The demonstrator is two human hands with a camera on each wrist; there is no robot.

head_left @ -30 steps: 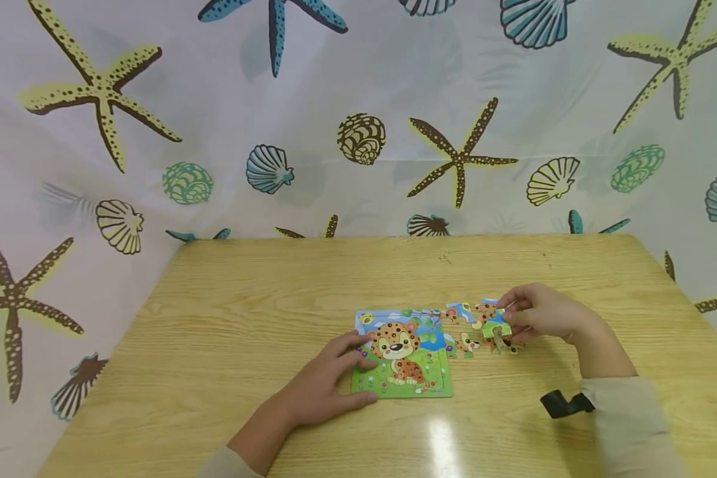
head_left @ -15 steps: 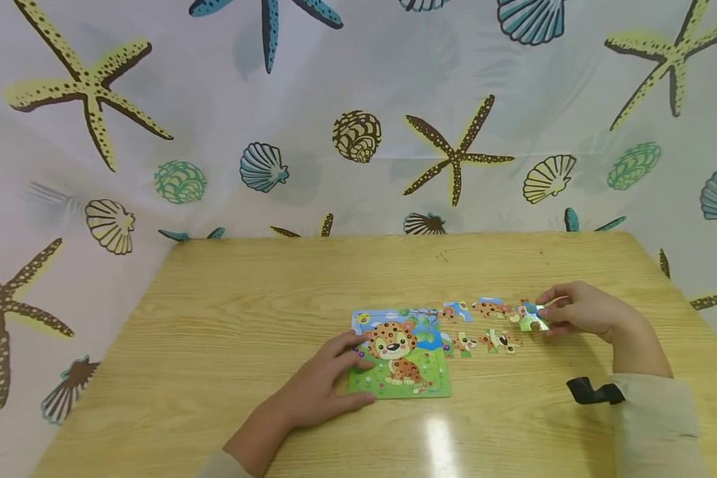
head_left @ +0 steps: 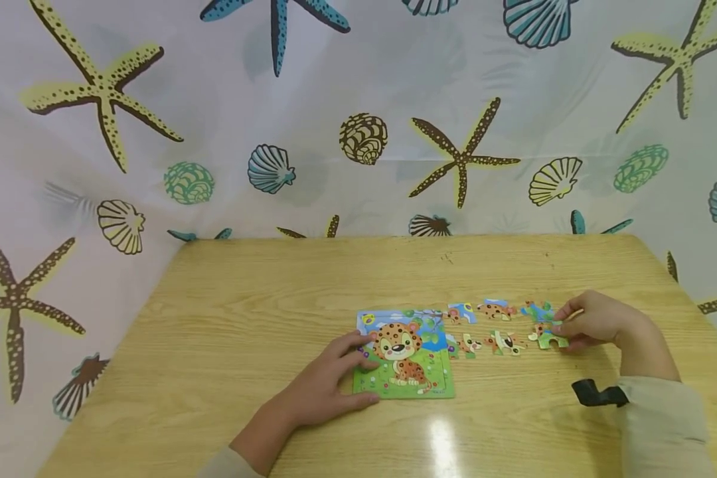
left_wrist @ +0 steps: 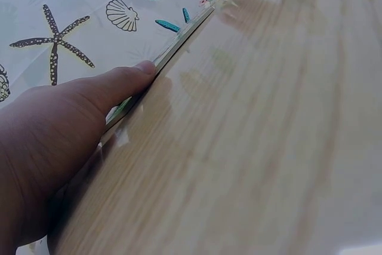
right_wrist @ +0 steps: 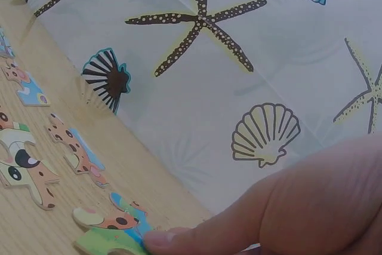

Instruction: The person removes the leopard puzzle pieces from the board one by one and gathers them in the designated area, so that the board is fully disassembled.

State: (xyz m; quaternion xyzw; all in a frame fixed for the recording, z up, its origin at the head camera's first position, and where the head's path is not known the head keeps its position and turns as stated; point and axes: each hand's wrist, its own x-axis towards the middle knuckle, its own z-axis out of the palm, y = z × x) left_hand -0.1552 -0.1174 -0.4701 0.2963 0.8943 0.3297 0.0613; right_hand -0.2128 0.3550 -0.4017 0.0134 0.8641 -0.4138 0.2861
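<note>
A square leopard picture puzzle board lies on the table. My left hand rests on its left side, fingers spread over the picture; in the left wrist view the thumb lies along the board's edge. To the right, my right hand pinches a green puzzle piece with orange spotted parts at its right side, low over the table. In the right wrist view the thumb presses the green piece, and a blue piece shows just behind it.
Loose puzzle pieces lie in two rough rows right of the board, among them a spotted piece, a face piece and a blue-cornered piece. A shell-printed cloth hangs behind the wooden table. A black strap sticks out from the right sleeve.
My right hand has carried the green puzzle piece rightward off the other pieces, then slightly toward the table's front, uncovering a blue piece behind. The left hand stays on the board.
</note>
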